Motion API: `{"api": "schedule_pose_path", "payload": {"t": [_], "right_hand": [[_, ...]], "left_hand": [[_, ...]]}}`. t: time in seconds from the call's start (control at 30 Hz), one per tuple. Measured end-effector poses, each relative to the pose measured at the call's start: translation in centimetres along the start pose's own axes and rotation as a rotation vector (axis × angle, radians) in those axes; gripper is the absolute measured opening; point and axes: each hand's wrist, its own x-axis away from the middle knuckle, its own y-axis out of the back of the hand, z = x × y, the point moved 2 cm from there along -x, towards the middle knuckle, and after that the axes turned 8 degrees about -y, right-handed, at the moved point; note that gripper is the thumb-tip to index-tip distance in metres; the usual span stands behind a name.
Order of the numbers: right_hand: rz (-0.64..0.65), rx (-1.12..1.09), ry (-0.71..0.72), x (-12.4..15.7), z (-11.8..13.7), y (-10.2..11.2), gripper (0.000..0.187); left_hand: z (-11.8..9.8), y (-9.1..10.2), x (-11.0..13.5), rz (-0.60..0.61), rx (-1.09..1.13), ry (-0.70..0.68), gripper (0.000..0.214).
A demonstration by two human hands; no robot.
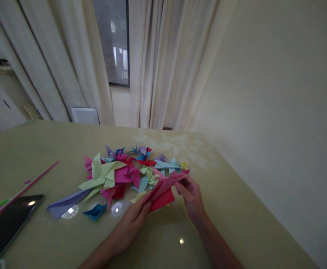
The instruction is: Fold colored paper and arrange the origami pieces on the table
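Note:
Between my two hands is a folded sheet of red-pink paper [163, 194], held above the table's near middle. My left hand [134, 218] pinches its lower left end between thumb and fingers. At the upper right end, my right hand [190, 194] grips the paper's edge, thumb toward me. Just beyond lies a heap of folded paper figures, among them a pale green pinwheel-like piece [103, 173], a magenta figure [134, 174] and a light blue one [167, 164]. A small blue paper boat [95, 212] rests left of my left hand.
A purple paper plane [68, 202] lies left of the heap. Farther left are a dark tablet [12, 220] and long thin pink and green sticks [30, 186]. The glossy table [222, 224] runs along a white wall [286, 112]; curtains [174, 67] hang behind it.

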Motion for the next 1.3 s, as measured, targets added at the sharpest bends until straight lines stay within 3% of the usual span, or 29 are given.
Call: {"api": "schedule_pose_path", "payload": {"t": [0.2,0.3,0.5,0.67,0.87,1.07,1.3], "right_hand": [[-0.099,-0.067,0.062,-0.2,-0.4,0.9,0.024],[-0.048,-0.042,0.073,-0.2,-0.3,0.7,0.013],[0.03,0.033,0.082,0.0,0.0,0.4,0.012],[0.07,0.07,0.056,0.2,0.3,0.2,0.013],[0.101,0.099,0.027,0.4,0.3,0.0,0.017],[0.112,0.138,0.05,0.3,0.0,0.2,0.015],[0.146,0.138,0.025,0.4,0.0,-0.2,0.019]], "left_hand": [[0.1,0.0,0.2,0.03,-0.072,0.023,0.063],[-0.4,0.0,0.4,0.031,-0.064,0.056,0.067],[-1.1,0.0,0.7,0.07,0.014,0.052,0.066],[-0.3,0.0,1.0,0.039,0.076,0.117,0.07],[0.5,0.1,1.1,-0.025,0.116,0.106,0.058],[0.5,0.0,1.2,0.039,0.109,0.071,0.059],[1.0,0.0,1.0,-0.076,0.058,0.089,0.056]]}}
